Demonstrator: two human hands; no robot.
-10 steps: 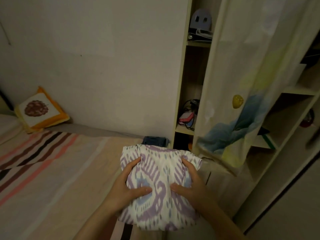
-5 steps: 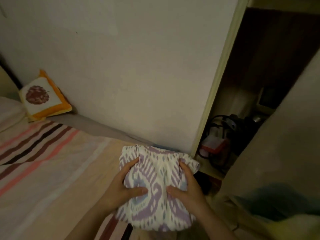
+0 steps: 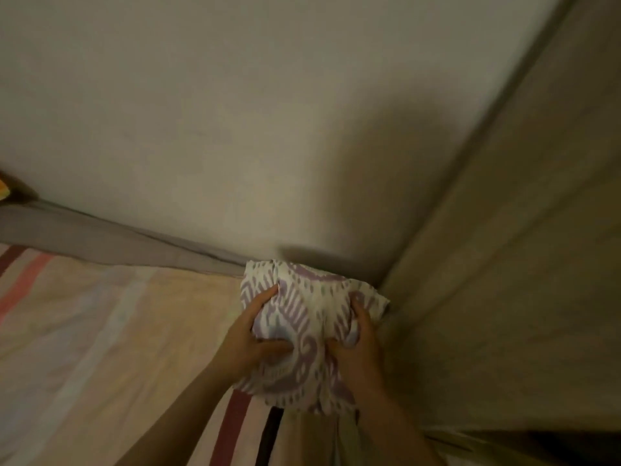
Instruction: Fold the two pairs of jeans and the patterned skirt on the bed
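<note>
Dim, warm indoor light. My view is soft with motion blur, most on the wall [image 3: 235,129] and curtain [image 3: 504,264]. A dark shadow falls behind the skirt [image 3: 312,297] I hold.

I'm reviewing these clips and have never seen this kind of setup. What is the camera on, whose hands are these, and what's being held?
There is no machine here. The single picture comes from a wide-angle camera worn on a person's head, looking forward and down. The left hand and the right hand grip a folded patterned skirt, white with purple marks, from either side, thumbs on top. It sits at the corner of a bed with a striped cover, where a plain wall meets a beige panel. No jeans are visible.
</note>
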